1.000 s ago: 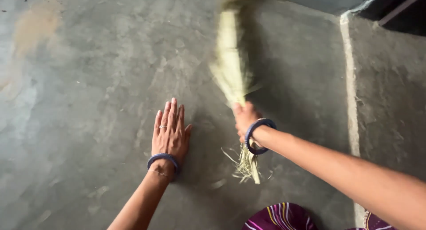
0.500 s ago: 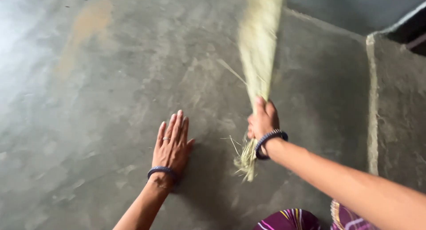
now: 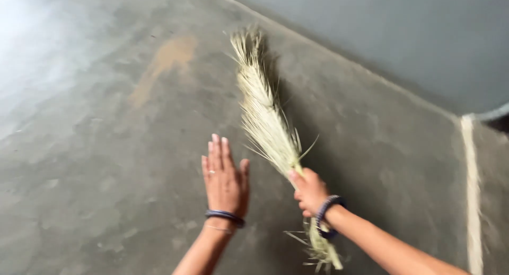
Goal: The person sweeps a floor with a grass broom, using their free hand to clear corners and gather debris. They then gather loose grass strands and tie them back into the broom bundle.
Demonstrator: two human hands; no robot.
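Nearest the camera, the right hand (image 3: pixel 309 191) has its fingers wrapped tight around the bound neck of a pale grass broom (image 3: pixel 268 124), whose frayed butt end sticks out below the wrist toward the bottom edge. Just beside it, the left hand (image 3: pixel 225 181) lies flat on the grey concrete floor (image 3: pixel 95 163), fingers straight and together, holding nothing. From the grip the broom's long axis runs up and slightly left, its feathery tip reaching toward the grey wall (image 3: pixel 403 36).
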